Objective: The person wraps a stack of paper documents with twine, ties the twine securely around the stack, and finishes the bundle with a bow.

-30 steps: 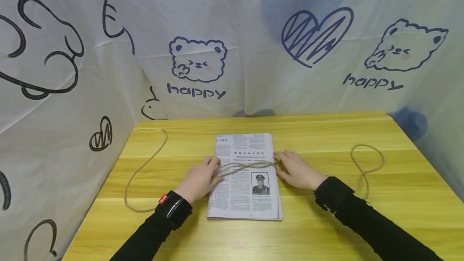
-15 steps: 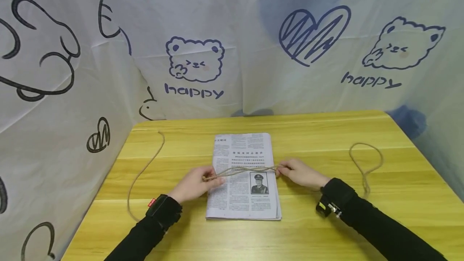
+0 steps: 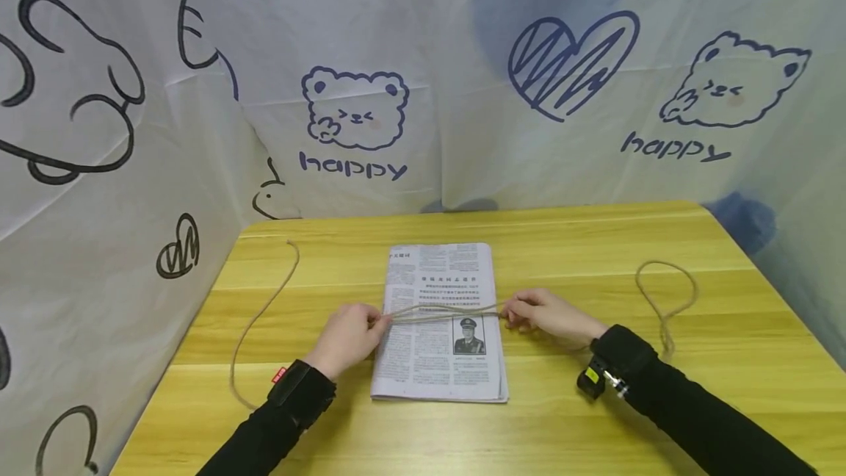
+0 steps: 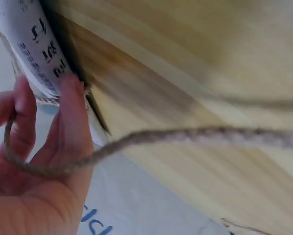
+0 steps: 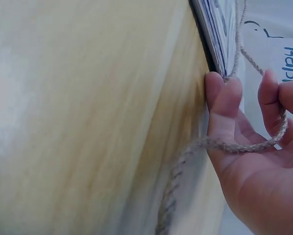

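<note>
A folded stack of newspapers (image 3: 432, 369) lies in the middle of the table. Strands of thin tan rope (image 3: 444, 311) cross its top from side to side. At the stack's left edge, my left hand (image 3: 349, 336) pinches the rope between thumb and finger. The left wrist view shows that rope (image 4: 161, 136) looping across the palm and running off to the right. On the opposite edge, my right hand (image 3: 548, 316) pinches rope too. In the right wrist view the rope (image 5: 234, 147) passes over the palm, while other fingertips (image 5: 227, 95) touch the newspaper edge.
One loose rope length (image 3: 254, 322) curves over the wooden table (image 3: 568, 402) at left. Another loose part, a rope loop (image 3: 667, 289), lies at right. White cloth (image 3: 456, 42) with drawings hangs behind and beside the table.
Both hands have taken the rope in a pinch. The crossing strands have come nearer the person and lie straighter across the newspapers. The left loose rope has shifted slightly.
</note>
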Motion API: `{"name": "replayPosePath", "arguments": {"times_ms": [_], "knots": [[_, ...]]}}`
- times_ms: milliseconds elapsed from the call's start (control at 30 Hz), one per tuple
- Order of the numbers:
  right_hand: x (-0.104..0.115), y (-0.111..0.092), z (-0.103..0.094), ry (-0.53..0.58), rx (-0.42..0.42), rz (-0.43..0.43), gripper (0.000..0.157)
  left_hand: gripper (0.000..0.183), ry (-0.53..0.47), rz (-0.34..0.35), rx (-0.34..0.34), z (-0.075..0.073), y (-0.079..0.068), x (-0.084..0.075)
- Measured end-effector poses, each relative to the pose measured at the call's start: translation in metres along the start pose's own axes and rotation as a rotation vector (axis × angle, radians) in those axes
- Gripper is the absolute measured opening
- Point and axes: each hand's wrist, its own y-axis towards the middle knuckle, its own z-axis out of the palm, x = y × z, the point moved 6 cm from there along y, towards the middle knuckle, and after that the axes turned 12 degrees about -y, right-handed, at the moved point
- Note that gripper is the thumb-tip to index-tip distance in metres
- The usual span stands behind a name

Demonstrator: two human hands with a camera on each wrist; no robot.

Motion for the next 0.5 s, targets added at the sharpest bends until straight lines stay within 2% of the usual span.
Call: {"name": "replayPosePath", "arguments": {"times_ms": [200,300,400,500], "knots": [[0.005,-0.002,0.000,0.039,0.029,-0.047,0.035,0.035,0.136,0.063,-0.101,-0.003,-0.002,-0.017],[0.006,-0.004,-0.002,0.043,0.029,-0.051,0.037,0.039,0.182,0.080,-0.130,-0.004,-0.001,-0.023],[0.005,-0.005,-0.004,-0.009,0.007,-0.042,0.037,0.042,0.131,0.070,-0.110,-0.004,-0.001,-0.025],[0.003,-0.005,-0.006,-0.134,-0.049,-0.026,0.031,0.042,0.035,0.047,-0.069,-0.004,0.000,-0.025]]}}
